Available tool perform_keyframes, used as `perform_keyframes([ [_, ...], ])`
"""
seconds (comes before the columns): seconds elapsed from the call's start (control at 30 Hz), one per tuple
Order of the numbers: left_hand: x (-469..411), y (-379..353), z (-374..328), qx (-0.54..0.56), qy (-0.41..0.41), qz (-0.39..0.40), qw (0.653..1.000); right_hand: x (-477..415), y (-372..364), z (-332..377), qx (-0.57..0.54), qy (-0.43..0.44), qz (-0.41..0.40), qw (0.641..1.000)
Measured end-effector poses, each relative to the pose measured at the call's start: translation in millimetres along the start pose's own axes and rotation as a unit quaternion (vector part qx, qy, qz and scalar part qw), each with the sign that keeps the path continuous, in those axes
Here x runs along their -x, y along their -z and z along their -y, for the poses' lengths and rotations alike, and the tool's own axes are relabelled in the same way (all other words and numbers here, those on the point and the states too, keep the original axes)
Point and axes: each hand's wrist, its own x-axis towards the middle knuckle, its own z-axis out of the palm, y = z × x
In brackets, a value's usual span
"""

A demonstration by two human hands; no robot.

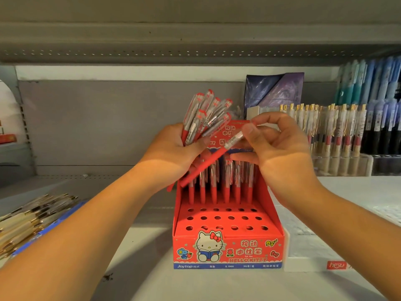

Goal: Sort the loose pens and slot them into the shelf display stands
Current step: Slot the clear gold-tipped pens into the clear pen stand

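1. Head view: the left hand is curled round a bunch of red pens, gripping them by their red barrels so the clear-wrapped tops fan upward and to the right
2. The right hand pinches a single red pen between thumb and forefinger near its clear top end; the other fingers are loosely curled behind it
3. That pen slants down to the left, its lower tip near the left wrist and over the back left corner of the red display stand
4. The stand sits on the shelf, below and between both hands; its back row holds upright red pens, while three front rows of round holes stand open
5. Just right of the stand lies a white box, touching or nearly touching its side
6. Farther right, a clear stand holds gold-clipped pens, with blue pens behind them
7. On the left of the shelf lies a loose heap of gold-trimmed pens
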Motion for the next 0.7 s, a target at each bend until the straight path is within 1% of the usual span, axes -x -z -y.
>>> perform_keyframes([
  [0.07, 0, 0, -2, 0.004, -0.004, 0.002, 1.000, 0, 2, -1, 0.023, 0.028, 0.000, 0.999],
  [0.23, 3, -1, -4, 0.010, -0.007, 0.005, 1.000, 4, 1, -17, 0.085, 0.038, 0.044, 0.995],
  [0.43, 5, -3, -5, 0.113, 0.047, 0.039, 0.992, 6, -5, -31, 0.130, 0.034, 0.076, 0.988],
  [0.63, 4, 2, -9, 0.200, 0.100, 0.034, 0.974, 8, -7, -37, 0.175, 0.052, 0.098, 0.978],
  [0.7, 4, 3, -11, 0.224, 0.112, 0.034, 0.968, 9, -8, -39, 0.191, 0.041, 0.125, 0.973],
])
